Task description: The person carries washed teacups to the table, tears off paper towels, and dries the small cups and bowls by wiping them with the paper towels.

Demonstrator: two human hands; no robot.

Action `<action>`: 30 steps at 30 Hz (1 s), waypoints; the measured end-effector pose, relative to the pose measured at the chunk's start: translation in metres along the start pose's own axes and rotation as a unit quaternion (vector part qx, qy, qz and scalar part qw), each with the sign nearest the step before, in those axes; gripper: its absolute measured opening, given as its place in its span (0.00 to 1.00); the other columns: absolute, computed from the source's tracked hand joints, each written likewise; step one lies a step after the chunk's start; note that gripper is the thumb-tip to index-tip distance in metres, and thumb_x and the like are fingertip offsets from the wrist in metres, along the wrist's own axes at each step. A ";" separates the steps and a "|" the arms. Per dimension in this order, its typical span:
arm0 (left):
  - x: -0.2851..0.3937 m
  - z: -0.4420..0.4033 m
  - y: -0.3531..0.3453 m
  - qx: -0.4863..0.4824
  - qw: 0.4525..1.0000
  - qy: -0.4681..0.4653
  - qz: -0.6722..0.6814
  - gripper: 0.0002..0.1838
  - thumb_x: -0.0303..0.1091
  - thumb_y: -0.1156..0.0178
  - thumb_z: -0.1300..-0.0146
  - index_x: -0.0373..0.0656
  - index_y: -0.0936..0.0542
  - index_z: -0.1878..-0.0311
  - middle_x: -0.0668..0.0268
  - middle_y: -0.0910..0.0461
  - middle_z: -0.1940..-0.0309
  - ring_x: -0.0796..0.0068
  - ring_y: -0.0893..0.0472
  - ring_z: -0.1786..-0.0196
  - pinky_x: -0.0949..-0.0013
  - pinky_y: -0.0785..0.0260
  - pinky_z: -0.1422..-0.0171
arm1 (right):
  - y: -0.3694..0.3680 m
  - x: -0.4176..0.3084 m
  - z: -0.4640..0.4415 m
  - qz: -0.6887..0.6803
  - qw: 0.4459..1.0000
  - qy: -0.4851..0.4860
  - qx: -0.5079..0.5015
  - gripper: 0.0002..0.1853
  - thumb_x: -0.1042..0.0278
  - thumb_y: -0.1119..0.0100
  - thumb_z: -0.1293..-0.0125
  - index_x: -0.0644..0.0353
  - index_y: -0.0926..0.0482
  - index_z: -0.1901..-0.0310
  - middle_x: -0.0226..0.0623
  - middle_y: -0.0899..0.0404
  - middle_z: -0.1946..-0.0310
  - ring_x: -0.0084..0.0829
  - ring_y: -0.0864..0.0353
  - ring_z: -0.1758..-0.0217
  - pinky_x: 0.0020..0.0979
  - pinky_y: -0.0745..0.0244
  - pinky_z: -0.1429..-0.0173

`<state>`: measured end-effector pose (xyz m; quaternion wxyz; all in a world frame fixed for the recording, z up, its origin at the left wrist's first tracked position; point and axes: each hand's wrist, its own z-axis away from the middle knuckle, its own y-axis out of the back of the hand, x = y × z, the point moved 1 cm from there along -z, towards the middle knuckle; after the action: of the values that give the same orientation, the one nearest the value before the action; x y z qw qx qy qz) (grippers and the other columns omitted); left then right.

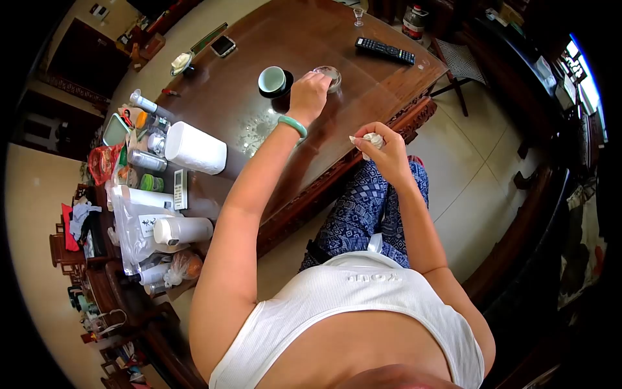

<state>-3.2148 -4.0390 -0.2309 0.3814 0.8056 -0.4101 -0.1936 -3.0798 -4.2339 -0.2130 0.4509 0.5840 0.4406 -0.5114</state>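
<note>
Tissue [373, 139], crumpled, pinched in right hand [391, 155] at 2 o'clock, likely to keep it bunched; left hand [308, 98] at 12 over clear dish [335, 78], grip can't tell. Cup [272, 80] at 11, on dark saucer [288, 79], probably sparing wood.

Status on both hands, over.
Left hand at round clear glass dish. Right hand pinching crumpled white tissue. Round pale-green cup close beside left hand.

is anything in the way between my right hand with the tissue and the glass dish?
Your left hand partly covers the glass dish; from your right hand and its tissue to the dish's uncovered side, nothing visible stands in the way.
</note>
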 end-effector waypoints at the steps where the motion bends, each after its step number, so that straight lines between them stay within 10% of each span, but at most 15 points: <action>1: 0.000 0.002 -0.001 -0.001 1.000 0.002 0.001 0.05 0.28 0.49 0.45 0.44 0.24 0.74 0.62 0.21 0.72 0.62 0.20 0.63 0.62 0.26 0.61 | 0.000 0.001 0.000 0.000 1.000 -0.002 -0.001 0.09 0.69 0.36 0.41 0.66 0.21 0.64 0.30 0.22 0.73 0.19 0.24 0.71 0.23 0.29 0.67; 18: -0.019 0.008 0.036 0.096 0.987 0.073 0.103 0.16 0.27 0.40 0.49 0.42 0.20 0.54 0.61 0.21 0.55 0.60 0.24 0.48 0.61 0.30 0.43 | 0.002 0.002 -0.001 0.002 1.000 0.002 -0.007 0.09 0.68 0.36 0.40 0.65 0.21 0.64 0.30 0.22 0.74 0.18 0.24 0.72 0.23 0.28 0.68; 23: -0.070 0.024 0.046 0.044 0.957 0.282 -0.046 0.43 0.45 0.26 0.58 0.44 0.33 0.37 0.50 0.36 0.43 0.53 0.33 0.42 0.58 0.38 0.36 | -0.001 0.005 -0.002 -0.003 1.000 0.001 -0.013 0.09 0.69 0.36 0.40 0.65 0.21 0.64 0.30 0.22 0.74 0.18 0.25 0.72 0.23 0.29 0.68; 30: -0.089 0.033 0.039 -0.030 0.938 0.332 0.095 0.35 0.46 0.26 0.59 0.40 0.24 0.47 0.53 0.30 0.48 0.55 0.30 0.46 0.58 0.34 0.41 | -0.010 0.002 0.000 0.002 0.999 -0.001 -0.043 0.08 0.69 0.36 0.40 0.65 0.21 0.64 0.31 0.23 0.74 0.19 0.25 0.71 0.24 0.29 0.67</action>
<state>-3.3080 -3.9963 -0.2222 0.5365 0.7695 -0.3288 0.1096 -3.0891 -4.2314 -0.2155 0.4769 0.5642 0.4607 -0.4919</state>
